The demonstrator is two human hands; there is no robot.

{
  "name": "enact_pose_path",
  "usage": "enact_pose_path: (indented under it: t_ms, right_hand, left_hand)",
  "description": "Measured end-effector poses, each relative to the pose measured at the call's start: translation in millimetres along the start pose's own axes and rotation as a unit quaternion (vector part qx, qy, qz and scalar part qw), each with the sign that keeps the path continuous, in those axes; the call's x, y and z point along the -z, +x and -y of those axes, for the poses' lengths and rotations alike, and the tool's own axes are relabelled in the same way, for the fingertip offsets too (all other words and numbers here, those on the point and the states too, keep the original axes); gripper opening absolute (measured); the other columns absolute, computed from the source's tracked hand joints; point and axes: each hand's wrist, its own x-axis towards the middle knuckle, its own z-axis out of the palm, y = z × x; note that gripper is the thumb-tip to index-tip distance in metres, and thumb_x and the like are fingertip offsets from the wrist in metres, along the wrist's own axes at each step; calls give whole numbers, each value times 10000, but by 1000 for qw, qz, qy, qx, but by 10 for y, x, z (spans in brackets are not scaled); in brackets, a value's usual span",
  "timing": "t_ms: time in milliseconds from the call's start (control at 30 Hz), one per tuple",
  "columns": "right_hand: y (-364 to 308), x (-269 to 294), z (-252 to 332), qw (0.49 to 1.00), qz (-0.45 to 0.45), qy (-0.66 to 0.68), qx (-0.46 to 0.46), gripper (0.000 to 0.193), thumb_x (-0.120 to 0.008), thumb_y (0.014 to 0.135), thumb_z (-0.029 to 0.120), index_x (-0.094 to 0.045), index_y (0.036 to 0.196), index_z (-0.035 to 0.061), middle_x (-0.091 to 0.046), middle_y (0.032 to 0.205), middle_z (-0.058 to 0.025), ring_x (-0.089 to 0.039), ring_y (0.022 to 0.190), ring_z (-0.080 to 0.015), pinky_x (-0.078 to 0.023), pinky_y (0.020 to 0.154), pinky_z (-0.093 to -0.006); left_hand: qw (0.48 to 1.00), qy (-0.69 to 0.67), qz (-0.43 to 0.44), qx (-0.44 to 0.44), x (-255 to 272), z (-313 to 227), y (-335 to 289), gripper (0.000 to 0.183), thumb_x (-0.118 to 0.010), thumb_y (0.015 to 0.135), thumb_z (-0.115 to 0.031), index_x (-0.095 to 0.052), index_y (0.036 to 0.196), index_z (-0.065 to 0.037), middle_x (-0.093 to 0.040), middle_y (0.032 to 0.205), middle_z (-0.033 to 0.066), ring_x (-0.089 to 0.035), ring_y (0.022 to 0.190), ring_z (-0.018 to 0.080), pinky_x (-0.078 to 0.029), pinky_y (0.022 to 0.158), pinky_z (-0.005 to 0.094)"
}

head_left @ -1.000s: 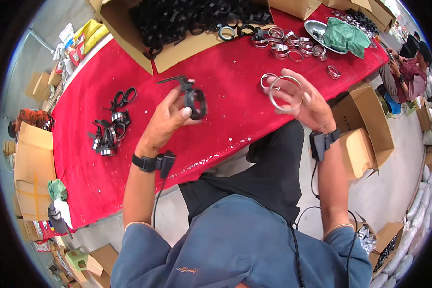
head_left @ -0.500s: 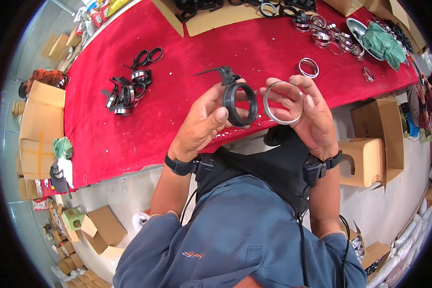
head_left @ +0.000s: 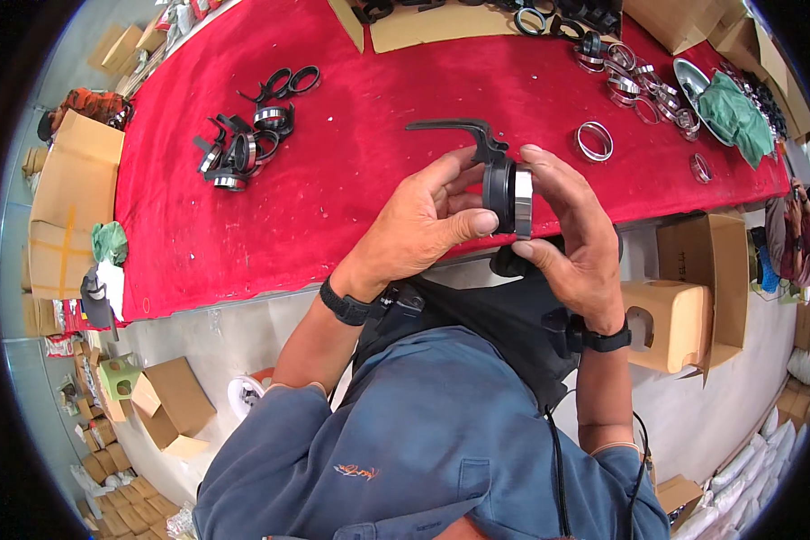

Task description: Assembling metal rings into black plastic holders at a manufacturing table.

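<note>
Above the near edge of the red table, my left hand [head_left: 428,216] is closed round a black plastic ring with a long curved lever arm [head_left: 497,193], the arm sticking up and to the left. My right hand [head_left: 574,243] pinches a shiny metal ring [head_left: 524,202] between thumb and fingers. Both rings are seen edge-on, side by side, the metal one against the right face of the black one. Whether it sits over the black ring's rim, I cannot tell. Another metal ring [head_left: 595,141] lies on the cloth beyond my right hand.
On the red cloth [head_left: 396,90], several black ring pieces with metal bands [head_left: 247,151] lie at the left. Several metal rings [head_left: 634,85] are heaped at the far right beside a metal tray with a green cloth [head_left: 733,117]. A cardboard box [head_left: 486,27] holds black parts.
My hands have come together. The metal ring has turned edge-on and now meets the black ring, which has also turned. The black ring and its lever have shifted right in the view.
</note>
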Motion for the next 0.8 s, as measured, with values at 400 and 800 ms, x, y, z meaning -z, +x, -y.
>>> enact_pose_path:
  t_ms: [400,800]
  right_hand:
    - [16,-74,-30,998,-11,-51,36,812,-867,655,-114,-663,1421,65,-626,1529,-207,-607,1434,-389,-526,1186,-479]
    - [40,-295,10,977,-106,-163,90,790,-823,691,-139,-654,1443,34,-615,1517,-232,-632,1389,-417,-547,1143,-480]
  left_hand:
    - [1000,11,15,-20,14,-12,-16,888,-859,964,-126,-340,1663,51,-582,1515,166,-646,1333,241,-567,1106,386]
    - [975,175,-72,-114,-204,125,-55,538,-794,1012,-99,-586,1482,59,-721,1186,56,-670,1067,100,-578,980,306]
